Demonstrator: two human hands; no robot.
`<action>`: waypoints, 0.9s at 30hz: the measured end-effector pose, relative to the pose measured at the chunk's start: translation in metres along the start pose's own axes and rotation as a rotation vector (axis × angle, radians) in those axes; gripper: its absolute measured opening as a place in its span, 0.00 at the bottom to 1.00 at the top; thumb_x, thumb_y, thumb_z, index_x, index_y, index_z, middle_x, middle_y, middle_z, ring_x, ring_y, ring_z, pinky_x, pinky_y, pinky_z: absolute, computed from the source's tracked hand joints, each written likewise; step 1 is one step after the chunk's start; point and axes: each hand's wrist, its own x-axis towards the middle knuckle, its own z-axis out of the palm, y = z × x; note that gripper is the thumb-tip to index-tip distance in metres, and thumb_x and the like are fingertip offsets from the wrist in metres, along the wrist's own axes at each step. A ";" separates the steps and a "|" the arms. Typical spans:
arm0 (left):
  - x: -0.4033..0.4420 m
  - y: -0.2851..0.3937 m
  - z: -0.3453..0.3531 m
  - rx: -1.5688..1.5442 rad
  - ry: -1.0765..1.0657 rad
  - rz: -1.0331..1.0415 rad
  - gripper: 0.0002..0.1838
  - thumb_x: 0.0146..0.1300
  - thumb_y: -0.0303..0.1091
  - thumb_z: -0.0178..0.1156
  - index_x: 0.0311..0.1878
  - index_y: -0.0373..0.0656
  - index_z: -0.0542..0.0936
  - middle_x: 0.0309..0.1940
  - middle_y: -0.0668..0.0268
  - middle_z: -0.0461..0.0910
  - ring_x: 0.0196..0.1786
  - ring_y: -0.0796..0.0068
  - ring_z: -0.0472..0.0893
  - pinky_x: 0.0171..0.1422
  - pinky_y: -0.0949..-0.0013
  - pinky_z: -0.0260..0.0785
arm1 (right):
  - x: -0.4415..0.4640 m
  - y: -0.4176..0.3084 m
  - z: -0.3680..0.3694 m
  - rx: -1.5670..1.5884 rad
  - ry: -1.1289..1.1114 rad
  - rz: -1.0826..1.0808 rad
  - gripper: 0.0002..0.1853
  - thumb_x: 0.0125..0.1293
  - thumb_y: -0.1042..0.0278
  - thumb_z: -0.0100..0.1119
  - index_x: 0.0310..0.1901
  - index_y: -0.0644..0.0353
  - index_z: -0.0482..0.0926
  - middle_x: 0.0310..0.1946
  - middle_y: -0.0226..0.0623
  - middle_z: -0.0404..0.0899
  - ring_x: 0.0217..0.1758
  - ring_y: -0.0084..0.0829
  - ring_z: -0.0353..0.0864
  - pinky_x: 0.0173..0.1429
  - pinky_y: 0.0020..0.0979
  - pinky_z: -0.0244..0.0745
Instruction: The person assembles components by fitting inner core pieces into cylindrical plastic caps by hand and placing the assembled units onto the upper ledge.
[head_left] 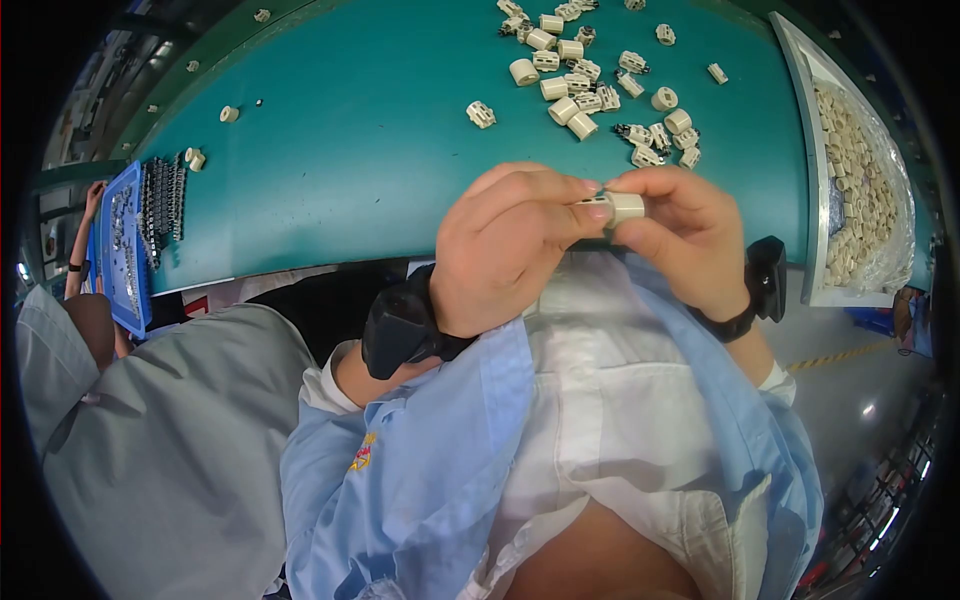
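Just over the front edge of the green table (330, 150), my two hands meet around a small cream part. My left hand (515, 240) pinches its slotted end between thumb and fingers. On the other side, my right hand (690, 235) grips the round cream cap (626, 208) with thumb and forefinger. The cap and the slotted piece are in line and touch; how deep one sits in the other is hidden by my fingertips. Beyond my hands lies a loose group of cream caps (562, 110) and slotted pieces (481, 114).
At the right stands a white-edged tray (808, 160) of small cream parts (860, 190) with clear plastic. A blue tray (143, 290) and rows of dark metal parts (163, 210) are at the left, beside a person in grey (180, 430). Two loose caps (229, 114) lie back left.
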 end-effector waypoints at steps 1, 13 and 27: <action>0.000 0.000 0.000 -0.011 0.004 -0.005 0.13 0.45 0.15 0.62 0.35 0.39 0.75 0.37 0.61 0.76 0.37 0.67 0.77 0.38 0.71 0.71 | 0.000 0.001 0.001 0.001 0.003 -0.016 0.14 0.57 0.75 0.59 0.45 0.68 0.74 0.38 0.36 0.77 0.40 0.22 0.77 0.43 0.22 0.74; -0.006 -0.011 0.000 -0.185 0.053 -0.033 0.10 0.49 0.12 0.58 0.33 0.37 0.73 0.37 0.58 0.70 0.36 0.68 0.76 0.35 0.72 0.77 | 0.014 -0.007 -0.002 -0.605 -0.045 -0.295 0.15 0.55 0.67 0.61 0.45 0.60 0.76 0.34 0.37 0.78 0.32 0.28 0.77 0.35 0.23 0.72; 0.017 -0.025 -0.004 -0.233 0.102 -0.282 0.11 0.45 0.21 0.66 0.29 0.40 0.74 0.30 0.64 0.74 0.34 0.72 0.75 0.39 0.72 0.68 | 0.042 -0.011 -0.004 -0.550 -0.014 -0.276 0.12 0.47 0.74 0.62 0.36 0.64 0.77 0.31 0.35 0.78 0.28 0.22 0.75 0.32 0.21 0.70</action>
